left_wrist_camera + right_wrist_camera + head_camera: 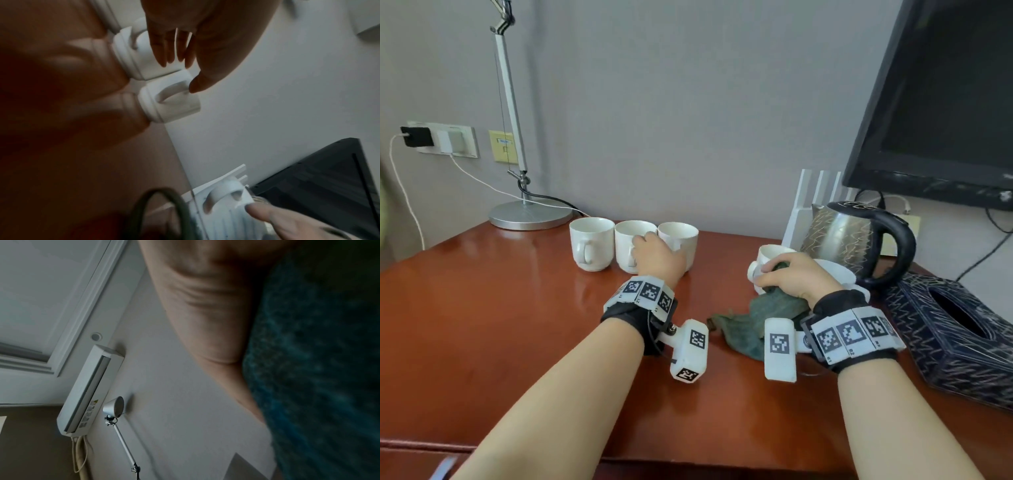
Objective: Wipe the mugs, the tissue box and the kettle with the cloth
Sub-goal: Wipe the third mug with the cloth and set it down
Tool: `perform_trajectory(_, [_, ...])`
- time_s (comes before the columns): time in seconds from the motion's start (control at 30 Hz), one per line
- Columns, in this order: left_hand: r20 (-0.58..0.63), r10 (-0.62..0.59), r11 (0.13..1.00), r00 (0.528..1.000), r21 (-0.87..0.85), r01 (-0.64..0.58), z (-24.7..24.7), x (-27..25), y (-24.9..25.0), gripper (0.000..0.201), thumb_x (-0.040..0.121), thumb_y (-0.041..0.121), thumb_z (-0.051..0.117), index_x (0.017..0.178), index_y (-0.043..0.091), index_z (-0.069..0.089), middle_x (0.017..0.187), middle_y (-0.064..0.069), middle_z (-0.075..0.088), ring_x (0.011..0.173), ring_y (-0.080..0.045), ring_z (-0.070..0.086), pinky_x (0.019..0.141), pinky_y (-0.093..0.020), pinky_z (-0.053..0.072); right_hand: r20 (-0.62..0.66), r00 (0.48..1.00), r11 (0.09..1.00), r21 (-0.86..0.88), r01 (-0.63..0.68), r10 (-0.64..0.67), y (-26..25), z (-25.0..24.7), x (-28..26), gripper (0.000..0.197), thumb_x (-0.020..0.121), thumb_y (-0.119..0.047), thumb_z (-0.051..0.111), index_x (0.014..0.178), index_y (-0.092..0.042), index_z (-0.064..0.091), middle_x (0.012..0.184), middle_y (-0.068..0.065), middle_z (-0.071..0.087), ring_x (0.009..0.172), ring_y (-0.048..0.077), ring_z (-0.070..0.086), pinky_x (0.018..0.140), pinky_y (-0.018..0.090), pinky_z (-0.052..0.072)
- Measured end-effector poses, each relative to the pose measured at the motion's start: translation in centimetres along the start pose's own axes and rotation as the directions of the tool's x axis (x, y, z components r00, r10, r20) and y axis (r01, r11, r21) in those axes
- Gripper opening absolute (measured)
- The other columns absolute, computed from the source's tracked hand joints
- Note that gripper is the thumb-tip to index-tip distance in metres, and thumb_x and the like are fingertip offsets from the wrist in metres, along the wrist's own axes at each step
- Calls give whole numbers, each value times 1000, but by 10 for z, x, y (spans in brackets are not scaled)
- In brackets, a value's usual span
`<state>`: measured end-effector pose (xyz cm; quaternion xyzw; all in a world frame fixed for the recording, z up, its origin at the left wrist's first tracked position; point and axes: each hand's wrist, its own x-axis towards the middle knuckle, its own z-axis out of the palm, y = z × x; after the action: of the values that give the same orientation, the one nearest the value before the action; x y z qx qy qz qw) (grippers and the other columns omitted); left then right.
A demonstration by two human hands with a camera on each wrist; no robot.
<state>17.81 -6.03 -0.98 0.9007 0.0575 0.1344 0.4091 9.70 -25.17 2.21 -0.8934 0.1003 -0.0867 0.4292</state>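
Note:
Three white mugs (pixel 590 245) stand in a row at the back of the desk. My left hand (pixel 652 245) reaches over the middle mug (pixel 625 253) and the right mug (pixel 683 236). In the left wrist view its fingers (pixel 172 48) are straight beside those mugs (pixel 170 104) and grip nothing. My right hand (pixel 777 274) holds the green cloth (pixel 753 322) bunched against a fourth mug (pixel 772 253), which is also in the left wrist view (pixel 226 193). The right wrist view shows only the palm and the cloth (pixel 318 369). The steel kettle (pixel 849 240) and the dark patterned tissue box (pixel 955 332) are at the right.
The fourth mug and the kettle sit on a white tray (pixel 842 274). A lamp base (pixel 530 215) with cables stands at the back left. A black monitor (pixel 945 102) overhangs the kettle. The wall runs just behind the mugs. Brown desk top (pixel 500 325) lies in front.

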Motion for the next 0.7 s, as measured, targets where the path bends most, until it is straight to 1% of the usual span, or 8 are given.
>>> perform_trajectory(0.03, [26, -22, 1000, 999, -2, 22, 3, -3, -3, 45, 93, 23, 56, 130, -1, 48, 132, -18, 46, 123, -34, 47, 99, -37, 37, -3, 1000, 1000, -8, -13, 13, 6, -1, -5, 14, 76, -8, 78, 86, -3, 69, 73, 0, 57, 64, 7, 50, 51, 12, 39])
perform_trajectory(0.1, [107, -38, 996, 993, -73, 46, 10, -7, -7, 37, 94, 20, 56, 126, 0, 53, 127, -18, 55, 118, -34, 53, 93, -35, 42, 1, 999, 999, 5, -36, 36, 16, 0, -12, 16, 78, -11, 78, 89, -4, 70, 74, -2, 56, 66, 6, 50, 54, 15, 37])
perform_trajectory(0.17, [162, -33, 982, 986, -180, 63, 13, -10, -11, 36, 93, 19, 57, 125, 3, 56, 122, -16, 62, 112, -34, 59, 90, -36, 46, 0, 999, 998, 33, -43, 43, 21, 1, -18, 12, 79, -10, 77, 86, -6, 69, 73, -2, 56, 69, 8, 50, 58, 18, 38])
perform_trajectory(0.27, [227, -29, 962, 973, -259, 89, 13, -12, -13, 42, 95, 21, 57, 133, 5, 50, 123, -16, 62, 111, -34, 60, 88, -35, 48, -9, 999, 998, 50, -43, 44, 24, 2, -22, 8, 79, -9, 76, 81, -7, 68, 73, -1, 58, 71, 10, 52, 60, 19, 40])
perform_trajectory(0.43, [236, -15, 966, 972, -248, 75, 9, -11, -12, 42, 97, 19, 53, 137, 6, 49, 128, -15, 60, 117, -30, 56, 84, -28, 40, -7, 999, 998, 48, -32, 33, 23, 4, -22, 12, 80, -10, 76, 87, -2, 71, 75, 0, 60, 71, 8, 52, 59, 19, 39])
perform_trajectory(0.5, [240, -28, 959, 970, -268, 94, 11, -7, -13, 40, 97, 19, 51, 136, 8, 49, 123, -16, 62, 113, -31, 59, 86, -30, 45, -11, 1000, 999, 38, -23, 24, 24, 5, -21, 16, 80, -10, 75, 91, 1, 71, 76, 1, 59, 70, 7, 51, 59, 18, 39])
perform_trajectory(0.6, [239, -27, 945, 971, -310, 102, 11, -6, -15, 38, 96, 18, 49, 132, 7, 51, 119, -19, 65, 112, -34, 61, 97, -39, 49, -1, 1000, 1000, 19, -13, 13, 25, 5, -20, 19, 82, -12, 74, 93, 3, 71, 76, 1, 59, 69, 6, 50, 58, 18, 36])
perform_trajectory(0.7, [241, -31, 945, 970, -308, 107, 12, -4, -15, 36, 96, 19, 49, 129, 4, 51, 110, -18, 67, 109, -33, 61, 93, -38, 50, 1, 1000, 1000, 22, -14, 14, 27, 5, -19, 16, 82, -12, 74, 92, 0, 71, 77, 1, 59, 69, 6, 49, 58, 17, 36])
